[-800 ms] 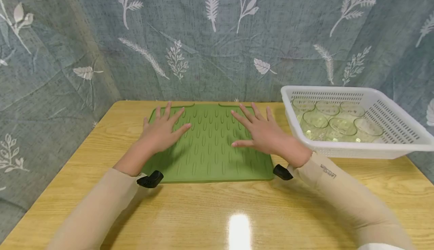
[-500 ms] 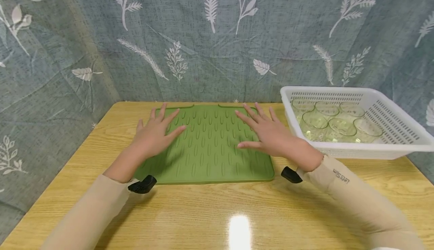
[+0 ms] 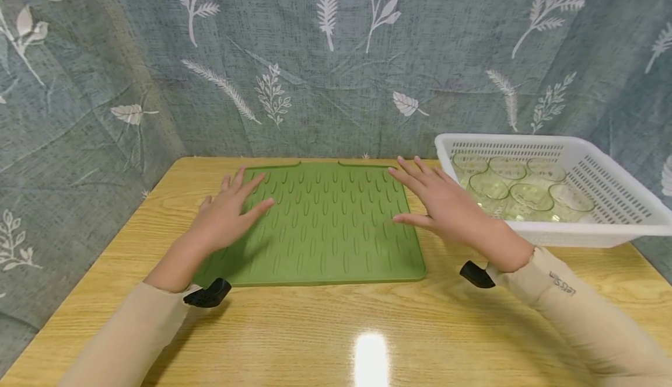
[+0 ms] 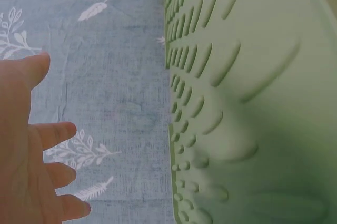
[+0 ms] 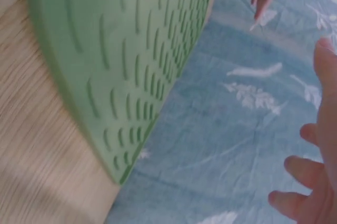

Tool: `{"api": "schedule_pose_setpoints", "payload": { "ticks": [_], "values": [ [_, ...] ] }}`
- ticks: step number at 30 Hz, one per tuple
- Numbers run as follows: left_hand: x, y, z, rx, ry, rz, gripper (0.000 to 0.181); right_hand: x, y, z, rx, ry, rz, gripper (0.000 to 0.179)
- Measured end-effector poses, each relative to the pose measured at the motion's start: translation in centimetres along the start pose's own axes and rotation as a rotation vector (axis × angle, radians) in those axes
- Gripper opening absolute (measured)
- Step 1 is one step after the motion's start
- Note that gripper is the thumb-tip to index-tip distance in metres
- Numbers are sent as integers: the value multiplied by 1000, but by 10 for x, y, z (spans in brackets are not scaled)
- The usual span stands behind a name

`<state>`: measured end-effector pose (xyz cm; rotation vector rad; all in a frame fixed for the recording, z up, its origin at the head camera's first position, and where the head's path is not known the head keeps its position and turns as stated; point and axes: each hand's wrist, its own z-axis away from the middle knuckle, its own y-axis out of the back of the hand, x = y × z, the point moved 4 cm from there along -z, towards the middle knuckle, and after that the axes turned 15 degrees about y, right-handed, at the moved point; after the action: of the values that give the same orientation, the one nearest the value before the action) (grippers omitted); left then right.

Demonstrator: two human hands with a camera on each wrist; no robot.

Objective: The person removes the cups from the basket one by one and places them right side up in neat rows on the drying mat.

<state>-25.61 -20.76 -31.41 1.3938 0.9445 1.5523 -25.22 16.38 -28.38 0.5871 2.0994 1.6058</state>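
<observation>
Nearest, beige sleeves (image 3: 588, 311) reach in over the wooden table (image 3: 294, 334), a black device (image 3: 209, 293) at each wrist. The left hand (image 3: 220, 218) hovers palm down over the left side of a green mat (image 3: 320, 223), fingers spread and holding nothing. The right hand (image 3: 446, 200), likewise spread and bare, hovers at the mat's right edge, near a white basket (image 3: 577, 235). The mat lies flat across the middle of the table, its face covered in raised oval ridges. At the far right, the slotted basket holds six clear glasses (image 3: 531, 197) in two rows. Behind everything hangs a blue-grey cloth (image 3: 325, 112) with white leaves.
</observation>
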Motion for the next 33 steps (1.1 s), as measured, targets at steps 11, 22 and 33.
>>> {"api": "schedule_pose_setpoints", "payload": {
  "ticks": [11, 22, 33],
  "values": [
    [-12, 3, 5, -1, -16, 49, 76, 23, 15, 23, 106, -59, -20, 72],
    [-21, 3, 6, -3, -9, 18, 79, 54, 27, 57, 92, -158, -184, 66],
    [-37, -4, 5, -23, 14, 57, 83, 87, 27, 80, -14, -298, -254, 70]
  ]
}}
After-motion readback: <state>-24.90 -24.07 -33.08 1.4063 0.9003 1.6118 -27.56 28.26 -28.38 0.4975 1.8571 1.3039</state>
